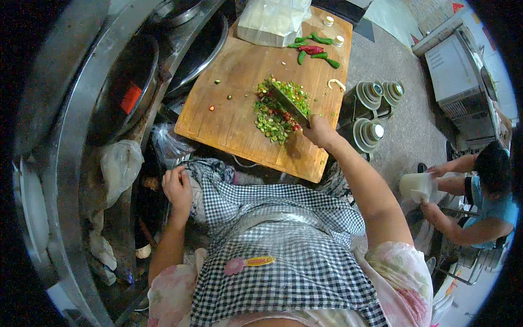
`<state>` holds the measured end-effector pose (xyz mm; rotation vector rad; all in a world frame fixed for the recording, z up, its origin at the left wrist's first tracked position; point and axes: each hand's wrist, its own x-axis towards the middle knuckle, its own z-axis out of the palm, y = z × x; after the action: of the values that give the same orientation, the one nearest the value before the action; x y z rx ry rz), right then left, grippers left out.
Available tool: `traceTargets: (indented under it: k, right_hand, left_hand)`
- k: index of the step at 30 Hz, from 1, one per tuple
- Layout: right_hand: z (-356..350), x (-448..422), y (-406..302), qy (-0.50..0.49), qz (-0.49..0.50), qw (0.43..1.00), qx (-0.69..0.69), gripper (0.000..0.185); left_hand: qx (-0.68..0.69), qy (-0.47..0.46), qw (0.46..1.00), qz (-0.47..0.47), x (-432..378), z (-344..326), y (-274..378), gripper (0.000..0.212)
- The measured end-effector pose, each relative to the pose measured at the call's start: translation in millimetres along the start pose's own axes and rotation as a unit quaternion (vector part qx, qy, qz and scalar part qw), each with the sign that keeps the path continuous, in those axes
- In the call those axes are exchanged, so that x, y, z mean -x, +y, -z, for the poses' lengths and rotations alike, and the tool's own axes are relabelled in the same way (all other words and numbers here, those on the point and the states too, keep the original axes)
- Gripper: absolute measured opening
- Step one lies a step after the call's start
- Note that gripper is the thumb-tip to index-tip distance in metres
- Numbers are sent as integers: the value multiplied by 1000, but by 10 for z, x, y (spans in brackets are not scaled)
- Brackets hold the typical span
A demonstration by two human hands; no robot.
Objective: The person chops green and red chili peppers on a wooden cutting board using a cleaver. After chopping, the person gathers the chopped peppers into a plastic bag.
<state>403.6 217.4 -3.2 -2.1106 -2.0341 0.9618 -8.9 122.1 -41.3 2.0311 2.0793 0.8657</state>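
My right hand (320, 130) is closed round the handle of a kitchen knife (287, 103). The wide blade lies across a heap of chopped green and red chili peppers (271, 122) on a wooden cutting board (212, 118). Whole green peppers (322, 39) and a red pepper (311, 50) lie near the board's far right corner. My left hand (178, 189) rests by my knee at the edge of the checked apron (261, 229), away from the board, with its fingers bent; nothing shows in it.
A clear plastic bag (271, 24) with white contents stands on the board's far end. Lidded metal flasks (363, 135) stand right of the board. Large metal pans (126, 90) sit in a steel counter at left. A person (490, 196) at right holds a whitish container (414, 186).
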Motion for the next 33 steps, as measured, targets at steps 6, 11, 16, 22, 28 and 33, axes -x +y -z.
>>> traceTargets:
  k: [6,11,16,22,28,33]
  right_hand:
    - [-411,-153,154,85,18,996,29,23]
    - [-372,18,85,120,30,992,-20,25]
    - [-310,343,-284,24,119,992,37,26]
    - [-399,233,-112,-6,185,976,114,27]
    - [20,-144,145,42,129,977,164,25]
    - [59,-499,329,20,100,980,168,26]
  left_hand:
    - [-9,-13,1000,9,-46,-9,37,14]
    - [-34,15,999,-14,-60,-36,62,13]
    - [-15,24,999,-17,2,-25,-21,14]
    - [-19,46,998,-36,-42,-61,-16,12]
    - [-1,25,1000,-3,-49,-33,-34,12]
    - [6,36,999,-32,-91,-57,-56,12]
